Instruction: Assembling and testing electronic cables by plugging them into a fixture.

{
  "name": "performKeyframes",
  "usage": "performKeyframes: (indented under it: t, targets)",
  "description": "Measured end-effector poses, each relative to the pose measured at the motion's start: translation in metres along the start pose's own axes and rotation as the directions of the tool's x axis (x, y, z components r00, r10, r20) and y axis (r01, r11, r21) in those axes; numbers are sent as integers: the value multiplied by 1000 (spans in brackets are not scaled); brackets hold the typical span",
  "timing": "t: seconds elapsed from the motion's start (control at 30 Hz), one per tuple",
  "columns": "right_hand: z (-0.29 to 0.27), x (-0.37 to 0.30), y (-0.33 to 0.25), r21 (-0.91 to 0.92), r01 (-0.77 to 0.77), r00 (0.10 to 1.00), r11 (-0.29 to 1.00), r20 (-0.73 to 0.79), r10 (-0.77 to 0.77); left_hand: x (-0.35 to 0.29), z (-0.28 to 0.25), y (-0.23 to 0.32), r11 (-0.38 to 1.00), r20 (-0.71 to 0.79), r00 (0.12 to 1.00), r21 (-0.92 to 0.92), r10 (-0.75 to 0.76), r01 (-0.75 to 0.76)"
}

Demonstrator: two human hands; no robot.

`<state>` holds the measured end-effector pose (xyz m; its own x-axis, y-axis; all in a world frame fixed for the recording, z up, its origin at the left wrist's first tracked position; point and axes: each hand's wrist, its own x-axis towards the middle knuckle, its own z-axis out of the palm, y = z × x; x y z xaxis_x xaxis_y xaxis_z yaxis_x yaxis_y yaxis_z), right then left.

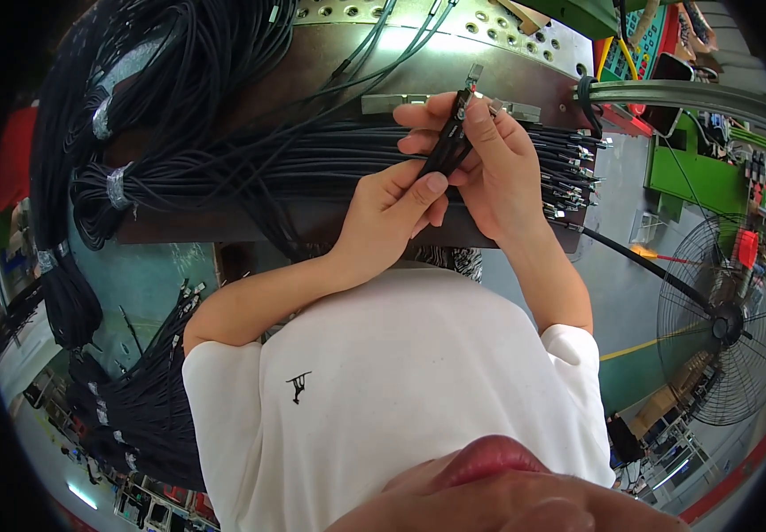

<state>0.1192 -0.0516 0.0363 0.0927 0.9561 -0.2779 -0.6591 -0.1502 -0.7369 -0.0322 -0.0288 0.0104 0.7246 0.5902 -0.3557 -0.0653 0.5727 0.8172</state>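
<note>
Left hand [392,208]: thumb and curled fingers pinch the lower end of a slim black cable-end piece with a silver metal tip [447,149]. Right hand [505,164]: thumb laid on its upper part near the tip, fingers reaching behind, so this hand pinches it too. The piece slants up and rightward, held above a dark brown flat bench top [525,80] and a long row of thin black cables [312,146]. My fingers cover much of it; cannot tell whether it is one part or several.

Handling, judged by eye: light; stiff at the metal tip, probably more flexible along any cable. Smooth black surface, might slip. Tip looks the easiest part to bend. Best hold: the black body just below the tip, thumb against fingers.

Containment: wrapping only, near me. A translucent plastic wrap band [117,188] encircles looped cables at left; silver metal connectors [578,170] lie exposed at the row's right end.
</note>
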Motion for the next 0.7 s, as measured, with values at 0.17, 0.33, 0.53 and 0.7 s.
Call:
performKeyframes:
  t: [0.17, 0.33, 0.53, 0.7]
  targets:
    - [-5, -1, 5, -293, -23, 999, 956, -46, 10, 4, -1, -2, 1000, -46, 999, -26, 12, -14]
    - [-11, -7, -7, -416, -116, 986, 902, 59, 154, 6, -1, 6, 994, -36, 999, -103, 35, -38]
    - [-37, 12, -24, -781, 436, 436, -447, 618, -654, 6, 0, 10, 999, -77, 996, -22, 45, -47]
    - [-46, 30, -23, -528, 492, 417, -693, 841, -345, 1, 7, 15, 989, -116, 989, -127, -92, 77]
